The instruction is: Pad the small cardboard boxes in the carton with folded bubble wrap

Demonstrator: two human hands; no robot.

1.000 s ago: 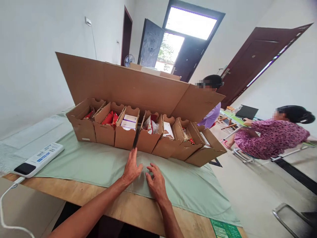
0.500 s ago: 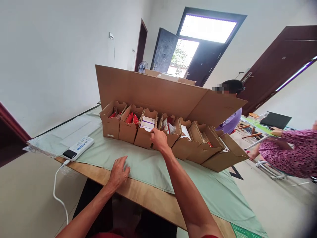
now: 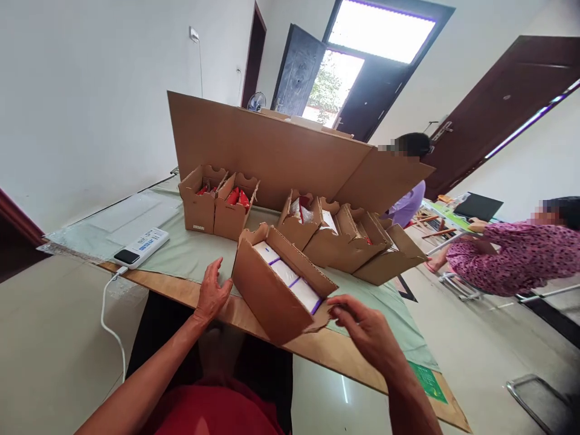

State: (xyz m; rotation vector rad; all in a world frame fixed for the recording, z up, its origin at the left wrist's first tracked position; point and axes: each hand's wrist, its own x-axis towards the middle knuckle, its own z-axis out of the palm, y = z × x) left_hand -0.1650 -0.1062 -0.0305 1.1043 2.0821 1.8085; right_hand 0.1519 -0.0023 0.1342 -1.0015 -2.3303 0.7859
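Note:
A narrow open cardboard box [image 3: 267, 296] lies turned at an angle at the table's front, its near right end jutting past the edge. White packets with purple edges [image 3: 286, 273] sit in a line inside it. My right hand [image 3: 362, 329] is at that near right end, fingers curled and pinched at the cardboard rim; the fingertips are partly hidden. To the left of the box is my left hand [image 3: 212, 293], its fingers apart and holding nothing, close to the box's side.
Behind stand more cardboard boxes, two with red packets [image 3: 235, 198] on the left and several on the right [image 3: 338, 241]. A tall cardboard panel [image 3: 272, 136] backs them. A white power bank [image 3: 142, 248] with a cable lies left. Two people sit beyond on the right.
The box with white packets has come out of the row toward me and turned, leaving a gap. My right hand moved right and nearer with it. My left hand stayed nearly in place.

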